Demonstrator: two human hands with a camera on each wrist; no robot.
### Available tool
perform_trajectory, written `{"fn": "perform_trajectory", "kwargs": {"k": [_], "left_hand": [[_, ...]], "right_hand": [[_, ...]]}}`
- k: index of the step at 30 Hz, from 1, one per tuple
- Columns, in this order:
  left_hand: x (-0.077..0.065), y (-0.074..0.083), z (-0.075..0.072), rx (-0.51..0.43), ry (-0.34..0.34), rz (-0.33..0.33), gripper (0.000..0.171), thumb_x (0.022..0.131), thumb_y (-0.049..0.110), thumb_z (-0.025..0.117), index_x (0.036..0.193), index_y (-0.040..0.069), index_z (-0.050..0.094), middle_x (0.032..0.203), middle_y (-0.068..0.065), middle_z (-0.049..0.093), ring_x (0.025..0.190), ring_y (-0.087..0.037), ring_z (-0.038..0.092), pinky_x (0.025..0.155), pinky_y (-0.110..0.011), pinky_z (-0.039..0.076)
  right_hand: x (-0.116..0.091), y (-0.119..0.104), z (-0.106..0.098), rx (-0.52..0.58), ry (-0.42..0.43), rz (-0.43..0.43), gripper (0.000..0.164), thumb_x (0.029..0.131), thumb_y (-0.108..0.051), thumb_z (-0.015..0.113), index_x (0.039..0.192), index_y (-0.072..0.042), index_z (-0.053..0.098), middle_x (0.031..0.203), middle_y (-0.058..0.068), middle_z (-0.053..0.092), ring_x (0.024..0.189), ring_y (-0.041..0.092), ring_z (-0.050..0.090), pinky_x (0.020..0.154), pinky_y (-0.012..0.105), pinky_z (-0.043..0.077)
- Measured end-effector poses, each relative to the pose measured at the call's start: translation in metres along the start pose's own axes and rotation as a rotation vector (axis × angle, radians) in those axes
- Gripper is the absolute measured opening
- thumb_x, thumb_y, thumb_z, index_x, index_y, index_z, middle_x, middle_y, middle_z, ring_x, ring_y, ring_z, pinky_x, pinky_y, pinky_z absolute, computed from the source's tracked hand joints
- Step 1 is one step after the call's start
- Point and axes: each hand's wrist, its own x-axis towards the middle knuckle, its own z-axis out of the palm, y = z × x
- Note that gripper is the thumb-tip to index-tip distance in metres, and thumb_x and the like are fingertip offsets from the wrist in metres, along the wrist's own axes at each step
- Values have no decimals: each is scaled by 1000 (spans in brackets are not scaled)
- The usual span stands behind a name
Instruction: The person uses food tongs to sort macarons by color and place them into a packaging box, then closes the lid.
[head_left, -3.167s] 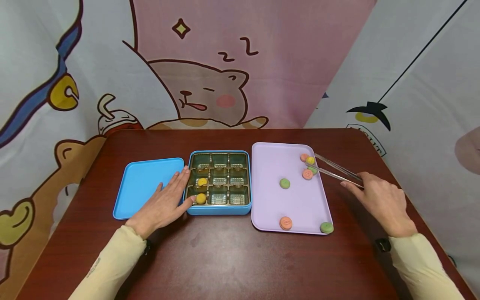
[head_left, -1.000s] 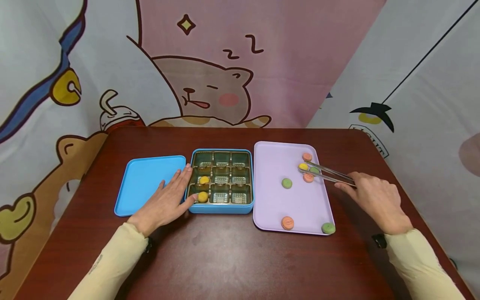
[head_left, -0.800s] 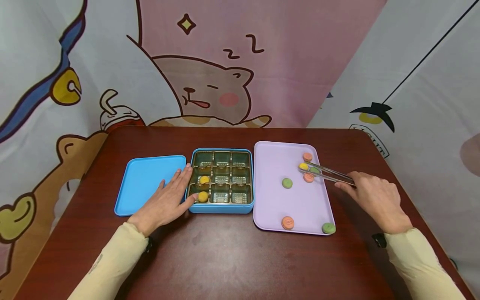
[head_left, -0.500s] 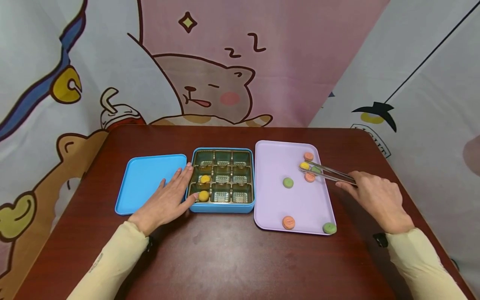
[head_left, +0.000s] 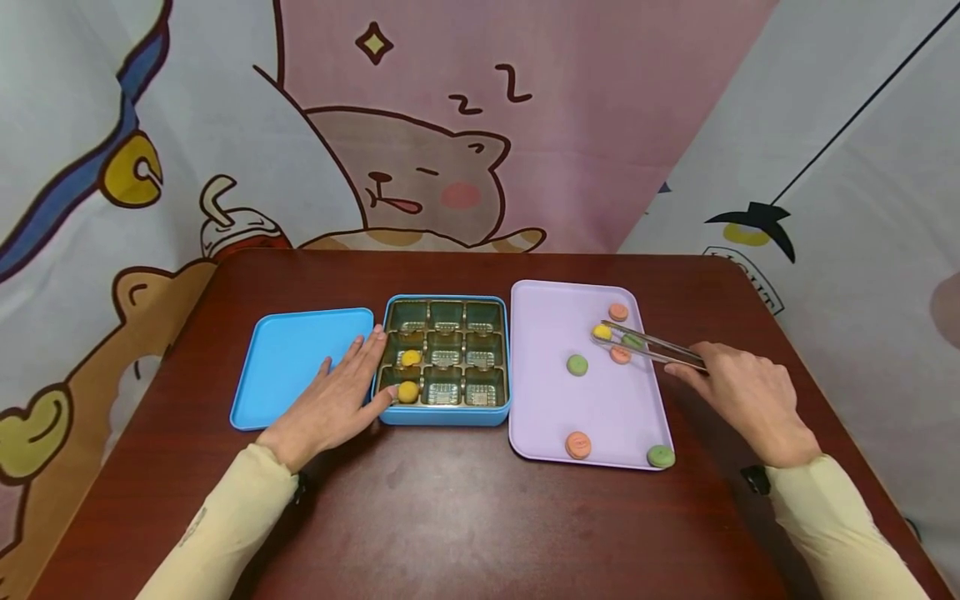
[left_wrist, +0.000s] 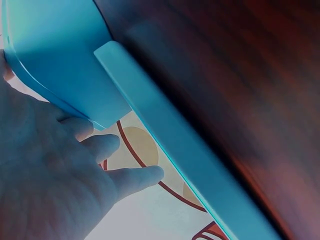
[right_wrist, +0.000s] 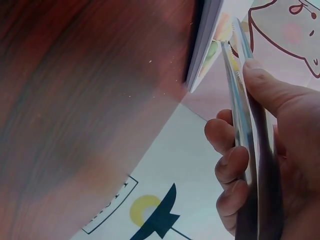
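Observation:
My right hand (head_left: pixel 750 400) holds metal tongs (head_left: pixel 660 347), thumb on one arm and curled fingers on the other, as the right wrist view also shows. Between the tong tips is a yellow macaron (head_left: pixel 602 332), over the upper right of the lilac tray (head_left: pixel 555 417). Close by are a green macaron (head_left: pixel 633 341) and two orange ones, one orange macaron (head_left: pixel 618 312) behind the tips. My left hand (head_left: pixel 326 412) lies with straight fingers along the left side of the blue box (head_left: pixel 442 420), its thumb at the front corner. Two yellow macarons (head_left: pixel 408 392) sit in the box's left column.
A blue lid (head_left: pixel 281 358) lies left of the box, partly under my left hand. Farther down the tray are a green macaron (head_left: pixel 577 364), an orange macaron (head_left: pixel 578 445) and a green macaron (head_left: pixel 661 456) at the corner. A patterned cloth (head_left: pixel 585 125) hangs behind the table.
The tongs have closed in on the yellow macaron and shifted it left, away from the cluster by the tray's right edge. My left hand stays by the box.

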Motion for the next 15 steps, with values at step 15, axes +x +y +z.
{"fn": "perform_trajectory", "kwargs": {"k": [15], "left_hand": [[0, -1, 2, -1, 5, 6, 86, 107, 57, 45, 168, 11, 5, 174, -4, 1, 159, -34, 9, 117, -73, 15]], "right_hand": [[-3, 3, 1, -11, -1, 1, 41, 82, -38, 88, 90, -4, 66, 57, -1, 46, 45, 15, 36, 36, 29, 26]]}}
